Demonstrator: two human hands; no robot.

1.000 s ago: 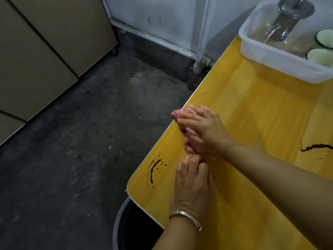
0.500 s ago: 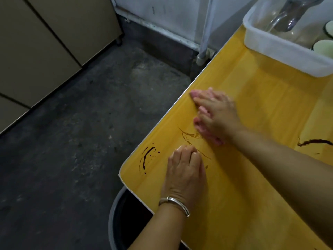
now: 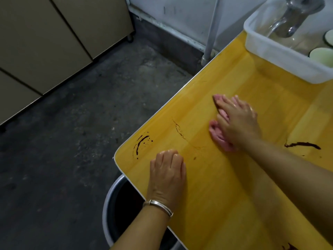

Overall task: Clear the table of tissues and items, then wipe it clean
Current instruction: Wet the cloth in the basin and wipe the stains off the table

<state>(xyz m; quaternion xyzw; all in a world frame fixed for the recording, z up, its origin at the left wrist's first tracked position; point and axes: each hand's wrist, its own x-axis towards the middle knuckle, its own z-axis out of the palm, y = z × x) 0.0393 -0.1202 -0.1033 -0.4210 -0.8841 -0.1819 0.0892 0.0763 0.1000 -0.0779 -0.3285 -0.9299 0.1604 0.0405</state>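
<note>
My right hand (image 3: 237,121) presses flat on a pink cloth (image 3: 217,134) lying on the yellow table (image 3: 225,195); most of the cloth is hidden under the palm. My left hand (image 3: 167,172), with a silver bangle on the wrist, rests on the table near its front-left corner, fingers curled and holding nothing. A dark red stain (image 3: 141,142) marks that corner. A thin smear (image 3: 180,131) runs between the two hands. Another dark streak (image 3: 302,145) lies to the right of my right forearm.
A white plastic tub (image 3: 281,51) with a glass jug and pale cups stands at the table's far right. A dark bin (image 3: 122,204) sits on the floor under the near-left table edge. Grey concrete floor and beige cabinets lie to the left.
My right hand has slid the pink cloth away from the left edge toward the middle of the table, leaving a thin smear behind. My left hand stayed in place.
</note>
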